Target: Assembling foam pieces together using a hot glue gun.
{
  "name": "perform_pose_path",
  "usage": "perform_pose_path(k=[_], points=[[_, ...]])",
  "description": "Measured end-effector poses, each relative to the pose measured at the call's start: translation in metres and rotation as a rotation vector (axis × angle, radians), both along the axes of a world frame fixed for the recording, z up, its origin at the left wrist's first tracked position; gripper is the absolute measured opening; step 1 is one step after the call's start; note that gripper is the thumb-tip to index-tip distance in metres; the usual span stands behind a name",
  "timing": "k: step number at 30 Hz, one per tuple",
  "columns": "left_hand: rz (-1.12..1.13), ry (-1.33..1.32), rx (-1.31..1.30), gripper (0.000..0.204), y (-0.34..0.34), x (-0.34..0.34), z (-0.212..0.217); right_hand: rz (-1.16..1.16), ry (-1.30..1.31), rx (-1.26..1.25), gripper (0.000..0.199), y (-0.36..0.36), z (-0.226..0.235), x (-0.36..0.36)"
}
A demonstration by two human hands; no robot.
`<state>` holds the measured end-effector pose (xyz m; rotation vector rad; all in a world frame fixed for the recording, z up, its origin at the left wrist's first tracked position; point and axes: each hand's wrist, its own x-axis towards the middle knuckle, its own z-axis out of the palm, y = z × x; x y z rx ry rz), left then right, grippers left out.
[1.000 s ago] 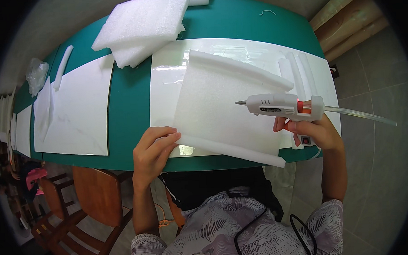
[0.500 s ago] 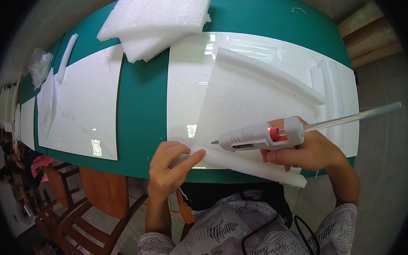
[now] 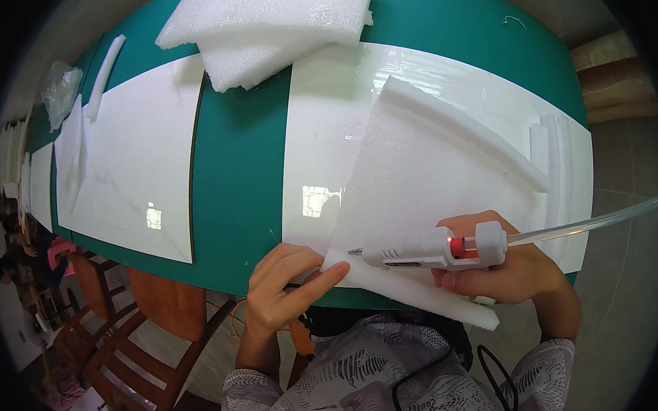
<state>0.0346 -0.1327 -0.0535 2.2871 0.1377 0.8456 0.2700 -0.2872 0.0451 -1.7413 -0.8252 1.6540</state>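
My right hand (image 3: 504, 271) is wrapped round a white glue gun (image 3: 426, 249), with a long clear glue stick (image 3: 587, 226) sticking out of its back. The metal nozzle points left, close by my left thumb, over the corner of a white foam sheet (image 3: 431, 179). My left hand (image 3: 285, 284) pinches the left end of a white foam strip (image 3: 428, 297) along the sheet's near edge. That strip slants toward me, its right end past the table edge. Another foam strip (image 3: 465, 130) lies along the sheet's far edge. Whether the nozzle touches the foam, I cannot tell.
Under the foam is a glossy white panel (image 3: 318, 132) on a green table (image 3: 242, 150). More foam strips (image 3: 555, 166) lie at its right. Thick foam slabs (image 3: 270, 24) are at the far side; another white panel (image 3: 136, 155) is left. Wooden chairs (image 3: 168, 301) stand at lower left.
My view has shifted slightly. The glue gun's nozzle has come a little closer to my left thumb and the sheet's corner. Both hands keep their hold.
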Motion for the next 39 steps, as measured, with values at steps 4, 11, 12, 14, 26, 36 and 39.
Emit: perform_pose_path(k=[4,11,12,14,26,36,39], points=[[0.005,0.000,0.003,0.032,-0.001,-0.001,-0.001,0.027,0.012,-0.002,0.022,0.001,-0.002,0.000],[0.018,-0.016,0.024,0.034,-0.003,0.000,-0.001,0.031,-0.038,-0.078,0.019,0.005,-0.001,-0.002],[0.022,-0.013,0.021,0.034,-0.003,0.000,-0.001,0.035,-0.026,-0.084,0.014,0.005,-0.001,-0.001],[0.021,-0.020,0.022,0.034,-0.003,0.000,-0.003,0.028,-0.030,-0.101,0.013,0.006,0.002,-0.001],[0.037,-0.011,0.027,0.036,-0.005,0.000,-0.003,0.037,-0.091,-0.115,0.017,0.003,0.004,-0.002],[0.035,-0.008,0.022,0.037,-0.005,-0.001,-0.004,0.049,-0.157,-0.139,0.036,0.004,0.006,-0.005],[0.037,-0.004,0.020,0.036,-0.005,-0.001,-0.004,0.004,-0.196,-0.103,0.035,0.002,0.007,-0.008]])
